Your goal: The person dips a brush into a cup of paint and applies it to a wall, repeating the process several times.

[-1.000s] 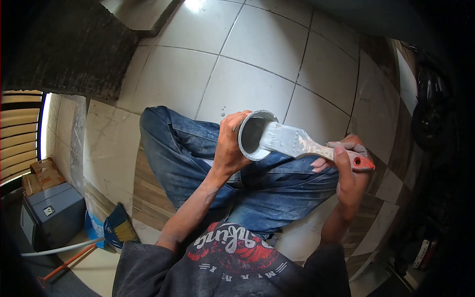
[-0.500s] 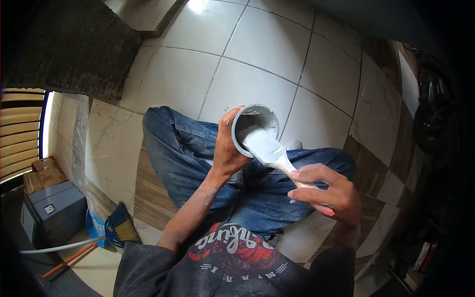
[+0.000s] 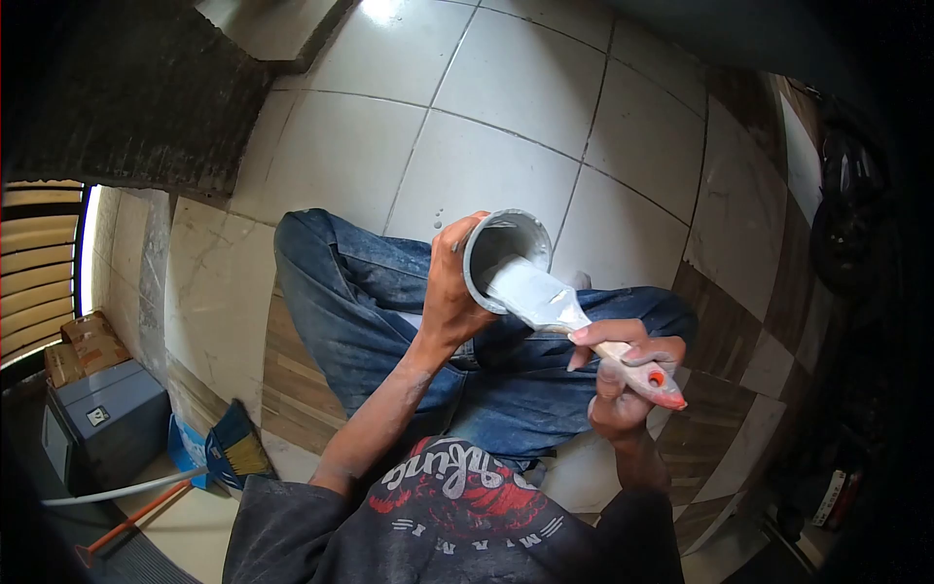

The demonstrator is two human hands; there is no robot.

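Observation:
My left hand (image 3: 453, 282) is wrapped round the side of a grey, paint-smeared cup (image 3: 477, 268), whose mouth faces the camera. In my right hand (image 3: 628, 375) is the pale wooden handle of a paintbrush (image 3: 545, 300), its red-tipped end pointing down to the right. The brush's whitish bristles reach into the cup's mouth, and their ends rest at its inside. How much paint the cup holds is hidden in shadow.
Crossed legs in blue jeans (image 3: 370, 292) lie beneath the cup. White floor tiles (image 3: 486, 175) stretch ahead. At the left are a grey box (image 3: 112, 409), a cardboard box (image 3: 95, 341), a broom (image 3: 236, 448) and a blue dustpan (image 3: 187, 450).
My right hand has turned and shifted left, so the handle and its red end now show. The cup has moved slightly right and down.

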